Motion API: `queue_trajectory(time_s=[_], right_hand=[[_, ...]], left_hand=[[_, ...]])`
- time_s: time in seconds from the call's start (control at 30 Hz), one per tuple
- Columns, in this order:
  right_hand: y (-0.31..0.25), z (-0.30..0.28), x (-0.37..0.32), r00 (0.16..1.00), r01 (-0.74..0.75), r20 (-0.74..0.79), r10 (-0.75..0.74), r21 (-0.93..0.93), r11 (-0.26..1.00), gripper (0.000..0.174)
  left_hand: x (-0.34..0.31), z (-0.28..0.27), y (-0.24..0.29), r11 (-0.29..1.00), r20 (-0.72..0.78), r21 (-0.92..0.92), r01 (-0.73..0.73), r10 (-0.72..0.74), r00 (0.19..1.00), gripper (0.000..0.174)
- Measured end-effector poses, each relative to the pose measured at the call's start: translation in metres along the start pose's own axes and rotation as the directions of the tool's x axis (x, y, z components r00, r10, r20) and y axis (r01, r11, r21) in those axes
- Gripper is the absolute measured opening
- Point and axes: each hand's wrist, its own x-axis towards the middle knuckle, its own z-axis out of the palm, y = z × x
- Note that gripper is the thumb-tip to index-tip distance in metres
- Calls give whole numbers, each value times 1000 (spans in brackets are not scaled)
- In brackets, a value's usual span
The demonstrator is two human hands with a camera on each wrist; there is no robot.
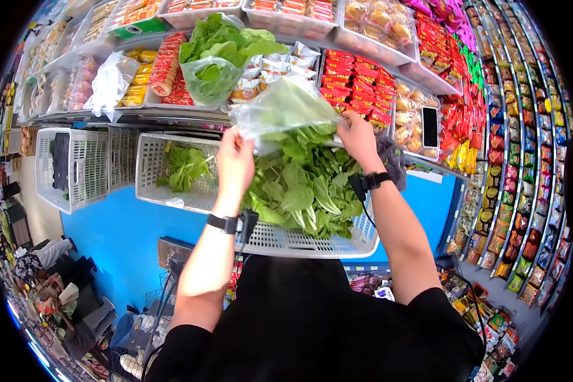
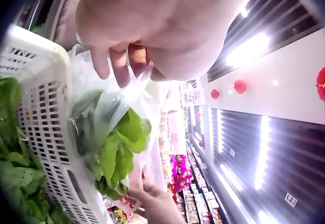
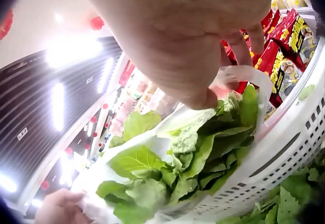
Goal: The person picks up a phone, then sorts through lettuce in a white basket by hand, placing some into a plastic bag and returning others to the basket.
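Observation:
Between my hands a clear plastic bag (image 1: 293,105) stretches out, with leafy greens (image 3: 198,158) at its mouth. My left hand (image 1: 235,158) pinches the bag's left edge with curled fingers. At the other side, the right hand (image 1: 358,139) grips the bag's right edge between thumb and fingers. In the left wrist view, leaves (image 2: 119,155) stick out of the bag, beside a white basket wall (image 2: 45,112). Directly below the hands is a white perforated basket (image 1: 286,245) heaped with loose greens (image 1: 305,191).
A filled bag of greens (image 1: 211,83) rests on the snack bins behind. Left of the heaped basket, another white basket (image 1: 148,175) holds a few greens (image 1: 188,167). A phone (image 1: 430,127) lies on packaged snacks at right. Snack shelves (image 1: 522,159) line the right side.

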Motion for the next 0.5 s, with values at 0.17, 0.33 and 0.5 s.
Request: queue_trajectory(time_s=[0.17,0.33,0.5], right_hand=[[-48,-28,4,986,-163,5,169,297,941,23],[-59,-32,-1,978,-202,123,169,363,909,25],[-53,-31,-8,977,-208,133,169,375,904,25]], left_hand=[[34,-22,24,838,149,-509,198,-141,979,36],[48,-32,38,808,199,-548,215,-123,972,45],[40,-44,47,951,246,-272,151,-83,966,50]])
